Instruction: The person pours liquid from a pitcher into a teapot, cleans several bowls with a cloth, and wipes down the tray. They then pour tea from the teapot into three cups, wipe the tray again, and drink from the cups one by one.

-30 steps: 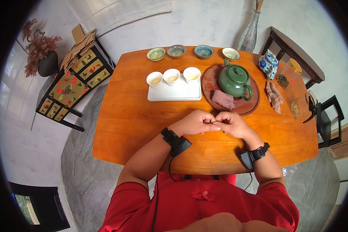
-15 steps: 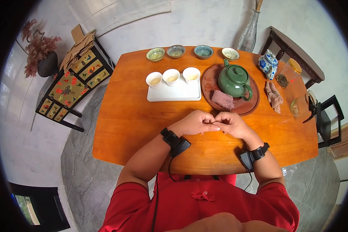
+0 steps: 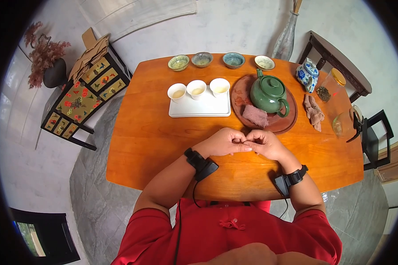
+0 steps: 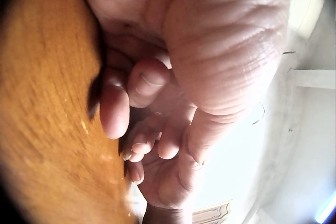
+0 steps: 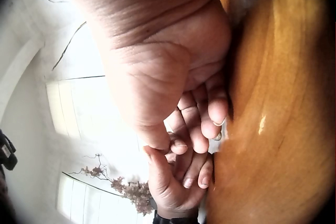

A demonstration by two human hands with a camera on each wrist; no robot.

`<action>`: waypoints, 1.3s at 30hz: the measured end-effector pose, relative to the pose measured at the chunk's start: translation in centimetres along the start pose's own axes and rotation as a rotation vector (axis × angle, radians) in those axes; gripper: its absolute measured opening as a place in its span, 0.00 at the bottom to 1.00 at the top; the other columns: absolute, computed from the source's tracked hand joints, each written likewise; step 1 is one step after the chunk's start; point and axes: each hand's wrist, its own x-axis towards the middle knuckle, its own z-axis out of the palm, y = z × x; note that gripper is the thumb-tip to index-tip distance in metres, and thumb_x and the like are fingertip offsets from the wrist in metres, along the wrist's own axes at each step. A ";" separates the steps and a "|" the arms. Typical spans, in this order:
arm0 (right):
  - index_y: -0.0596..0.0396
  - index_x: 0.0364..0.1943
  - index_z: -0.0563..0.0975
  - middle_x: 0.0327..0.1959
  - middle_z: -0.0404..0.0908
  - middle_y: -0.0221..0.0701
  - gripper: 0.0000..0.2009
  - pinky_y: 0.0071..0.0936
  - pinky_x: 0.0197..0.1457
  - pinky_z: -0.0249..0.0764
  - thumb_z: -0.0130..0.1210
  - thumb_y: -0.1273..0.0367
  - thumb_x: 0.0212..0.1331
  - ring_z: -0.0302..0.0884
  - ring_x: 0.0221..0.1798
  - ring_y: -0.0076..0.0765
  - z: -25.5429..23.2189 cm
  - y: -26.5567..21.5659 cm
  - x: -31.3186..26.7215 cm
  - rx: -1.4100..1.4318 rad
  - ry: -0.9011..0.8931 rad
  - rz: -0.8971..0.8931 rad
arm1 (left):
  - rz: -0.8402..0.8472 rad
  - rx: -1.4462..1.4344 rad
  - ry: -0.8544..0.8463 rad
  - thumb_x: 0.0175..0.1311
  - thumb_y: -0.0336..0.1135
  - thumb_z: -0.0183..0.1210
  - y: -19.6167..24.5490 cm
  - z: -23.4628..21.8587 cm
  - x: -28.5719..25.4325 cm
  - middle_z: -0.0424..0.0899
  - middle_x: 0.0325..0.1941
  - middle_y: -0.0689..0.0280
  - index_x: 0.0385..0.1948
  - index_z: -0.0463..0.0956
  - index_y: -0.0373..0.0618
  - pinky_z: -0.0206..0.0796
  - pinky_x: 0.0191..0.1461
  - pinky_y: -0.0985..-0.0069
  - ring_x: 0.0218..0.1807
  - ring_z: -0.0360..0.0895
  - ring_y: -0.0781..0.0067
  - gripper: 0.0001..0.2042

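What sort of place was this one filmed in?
Probably a tea room or a home tea corner, judging by the teapot, the white cups and the painted cabinet.

Person's left hand (image 3: 227, 142) touching right hand (image 3: 267, 143) over tabletop (image 3: 139, 145), green teapot (image 3: 265, 95) on round tray (image 3: 240, 92), three white cups (image 3: 197, 92) on rectangular tray (image 3: 200, 109)

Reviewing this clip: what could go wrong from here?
The three white cups hold liquid and stand close together on the white tray, so a careless forward reach by the left hand could tip one.
The glass pitcher sits near the right edge of the table; a wide sweep of the right hand might knock it off.
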 end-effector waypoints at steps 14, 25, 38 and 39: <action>0.59 0.36 0.77 0.32 0.77 0.23 0.04 0.18 0.39 0.70 0.58 0.73 0.61 0.71 0.35 0.17 -0.1 -1.0 -0.1 0.045 -0.017 0.086 | -0.002 -0.040 -0.003 0.61 0.39 0.64 0.4 -0.1 0.0 0.74 0.22 0.75 0.31 0.79 0.41 0.67 0.26 0.83 0.25 0.69 0.87 0.10; 0.59 0.37 0.77 0.33 0.77 0.23 0.04 0.18 0.40 0.70 0.57 0.74 0.61 0.72 0.36 0.17 -0.2 -0.8 -0.1 0.072 -0.023 0.096 | 0.019 -0.040 -0.003 0.60 0.39 0.64 0.5 -0.1 0.0 0.75 0.22 0.74 0.31 0.79 0.41 0.68 0.26 0.83 0.25 0.70 0.86 0.10; 0.59 0.41 0.76 0.36 0.79 0.25 0.06 0.19 0.43 0.71 0.57 0.76 0.60 0.73 0.38 0.18 -0.4 -0.2 -0.2 0.112 -0.048 0.087 | 0.038 -0.063 -0.019 0.62 0.39 0.62 0.4 -0.3 0.1 0.76 0.24 0.73 0.33 0.78 0.40 0.68 0.27 0.83 0.26 0.70 0.86 0.11; 0.59 0.41 0.76 0.36 0.79 0.25 0.07 0.19 0.43 0.71 0.57 0.76 0.60 0.73 0.38 0.18 -0.4 -0.1 -0.1 0.120 -0.052 0.075 | 0.030 -0.056 -0.027 0.62 0.39 0.62 0.3 -0.3 0.1 0.76 0.25 0.73 0.33 0.78 0.40 0.68 0.27 0.83 0.26 0.70 0.86 0.11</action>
